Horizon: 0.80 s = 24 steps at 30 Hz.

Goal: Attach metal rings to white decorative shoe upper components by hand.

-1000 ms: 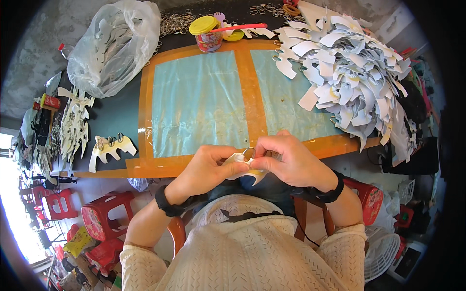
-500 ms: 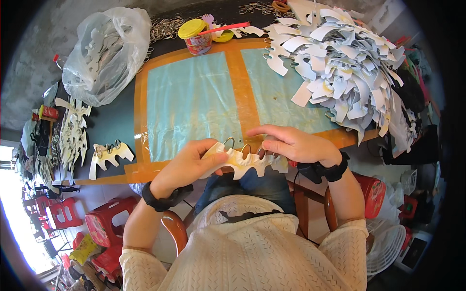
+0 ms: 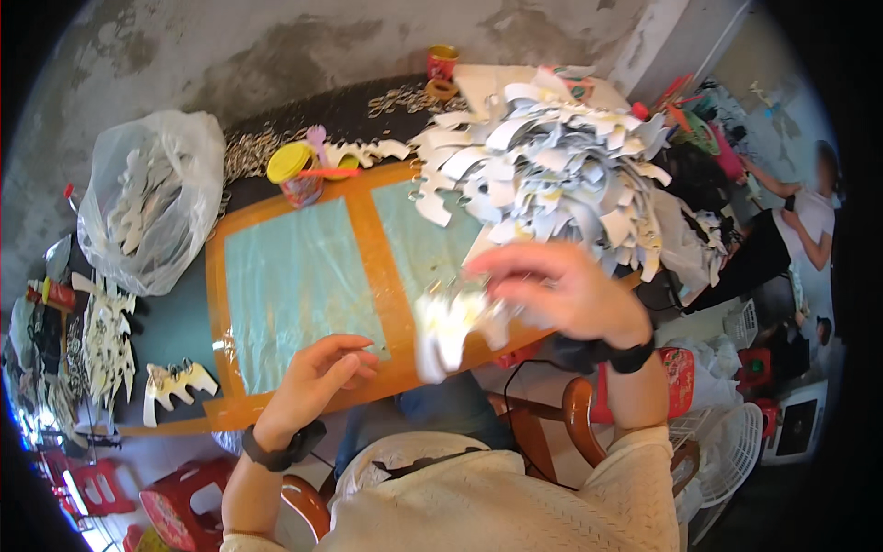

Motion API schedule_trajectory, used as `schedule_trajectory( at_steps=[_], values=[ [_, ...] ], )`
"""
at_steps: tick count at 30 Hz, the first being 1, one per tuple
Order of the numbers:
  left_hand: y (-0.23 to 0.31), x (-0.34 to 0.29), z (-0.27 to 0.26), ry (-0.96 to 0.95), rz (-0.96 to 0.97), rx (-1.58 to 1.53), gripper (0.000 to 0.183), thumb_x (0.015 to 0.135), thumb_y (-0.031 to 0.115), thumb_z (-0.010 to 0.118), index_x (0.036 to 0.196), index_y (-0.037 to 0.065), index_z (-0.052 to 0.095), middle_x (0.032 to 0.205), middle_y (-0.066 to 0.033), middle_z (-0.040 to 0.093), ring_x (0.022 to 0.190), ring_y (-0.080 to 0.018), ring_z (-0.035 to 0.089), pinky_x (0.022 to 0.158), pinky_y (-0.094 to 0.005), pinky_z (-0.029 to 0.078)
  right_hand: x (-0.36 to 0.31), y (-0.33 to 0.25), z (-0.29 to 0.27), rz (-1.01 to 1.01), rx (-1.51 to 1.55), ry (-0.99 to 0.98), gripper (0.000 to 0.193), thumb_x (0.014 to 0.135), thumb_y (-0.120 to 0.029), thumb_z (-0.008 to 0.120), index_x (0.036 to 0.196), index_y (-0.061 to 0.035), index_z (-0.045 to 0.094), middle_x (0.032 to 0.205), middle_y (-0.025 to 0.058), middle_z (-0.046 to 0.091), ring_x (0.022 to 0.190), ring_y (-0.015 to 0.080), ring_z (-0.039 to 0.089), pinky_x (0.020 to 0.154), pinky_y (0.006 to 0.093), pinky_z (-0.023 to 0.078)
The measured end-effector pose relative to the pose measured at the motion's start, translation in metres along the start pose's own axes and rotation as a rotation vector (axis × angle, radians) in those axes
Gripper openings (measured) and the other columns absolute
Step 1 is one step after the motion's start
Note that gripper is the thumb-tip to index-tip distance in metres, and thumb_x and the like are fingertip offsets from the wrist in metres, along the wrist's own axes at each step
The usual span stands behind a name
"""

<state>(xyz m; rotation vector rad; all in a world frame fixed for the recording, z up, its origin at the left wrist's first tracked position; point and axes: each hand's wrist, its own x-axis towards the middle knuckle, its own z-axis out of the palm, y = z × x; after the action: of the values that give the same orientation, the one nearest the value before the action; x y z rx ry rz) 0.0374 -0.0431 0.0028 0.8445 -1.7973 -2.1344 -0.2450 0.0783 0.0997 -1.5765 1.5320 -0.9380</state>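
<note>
My right hand [image 3: 575, 299], smeared by motion, is raised over the table's near edge and grips a white scalloped strip [image 3: 452, 327] by its upper side. Metal rings blur along the top of that strip, and its pointed prongs hang down. My left hand [image 3: 317, 382] is apart from it with nothing in it, its fingers loosely bent by the edge of the blue sheet [image 3: 285, 299]. A similar strip with rings [image 3: 179, 382] lies to the left of my left hand. Beyond my right hand rises a large heap of white cut strips [image 3: 561, 175].
A clear plastic bag of strips [image 3: 152, 207] stands at the far left, above a bundle of strips [image 3: 108, 340]. A yellow-lidded tub [image 3: 292, 173] sits behind the sheet, near loose metal rings [image 3: 258, 152]. Another person [image 3: 805, 216] is at the far right.
My left hand has let go of the strip and moved left. My right hand has lifted the strip up from my lap. The view has turned toward the right.
</note>
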Motion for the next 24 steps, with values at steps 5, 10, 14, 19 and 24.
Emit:
schedule_trajectory(
  at_steps=[5,10,14,19,24],
  values=[
    [0.004,-0.004,0.011,-0.074,-0.068,-0.010,0.031,0.093,0.015,0.056,0.119,-0.002,0.053,0.106,-0.0104,0.064,0.096,-0.0157,0.062,0.081,-0.0275,0.050,0.000,-0.037,-0.095,-0.253,-0.111,0.729,0.026,0.089,-0.009,0.055,0.113,-0.0017,0.063,0.089,0.0024,0.066,0.081,0.0081,0.059,0.074,0.0218,0.046],
    [-0.001,-0.011,0.015,-0.135,-0.052,0.019,0.026,0.092,0.010,0.058,0.114,-0.004,0.056,0.100,-0.0106,0.066,0.094,-0.0149,0.063,0.084,-0.0272,0.049,0.015,-0.011,-0.172,-0.035,-0.303,0.773,0.025,0.089,-0.011,0.057,0.110,-0.0001,0.063,0.092,0.0042,0.067,0.079,0.0102,0.061,0.072,0.0239,0.048],
    [-0.001,-0.016,0.011,-0.137,-0.040,0.096,0.024,0.091,0.009,0.058,0.111,-0.005,0.057,0.099,-0.0102,0.066,0.092,-0.0143,0.063,0.083,-0.0266,0.049,0.008,0.029,-0.192,0.287,-0.970,0.820,0.025,0.085,-0.019,0.057,0.106,-0.0069,0.064,0.084,0.0126,0.068,0.081,0.0263,0.065,0.073,0.0350,0.049],
    [-0.003,-0.032,0.004,-0.102,-0.053,0.081,0.023,0.091,0.009,0.059,0.109,-0.005,0.059,0.099,-0.0100,0.067,0.093,-0.0145,0.063,0.082,-0.0265,0.049,0.009,0.018,-0.172,0.150,-0.918,0.992,0.023,0.088,-0.018,0.055,0.106,-0.0067,0.064,0.092,0.0117,0.067,0.084,0.0248,0.065,0.075,0.0339,0.048],
    [-0.009,-0.058,-0.007,-0.087,0.049,0.186,0.025,0.091,0.010,0.059,0.113,-0.002,0.058,0.102,-0.0086,0.066,0.094,-0.0132,0.063,0.082,-0.0252,0.049,0.021,-0.027,-0.078,-0.178,-0.534,0.810,0.019,0.092,-0.010,0.055,0.105,0.0000,0.063,0.094,0.0043,0.066,0.083,0.0088,0.056,0.070,0.0225,0.043]
  ],
)
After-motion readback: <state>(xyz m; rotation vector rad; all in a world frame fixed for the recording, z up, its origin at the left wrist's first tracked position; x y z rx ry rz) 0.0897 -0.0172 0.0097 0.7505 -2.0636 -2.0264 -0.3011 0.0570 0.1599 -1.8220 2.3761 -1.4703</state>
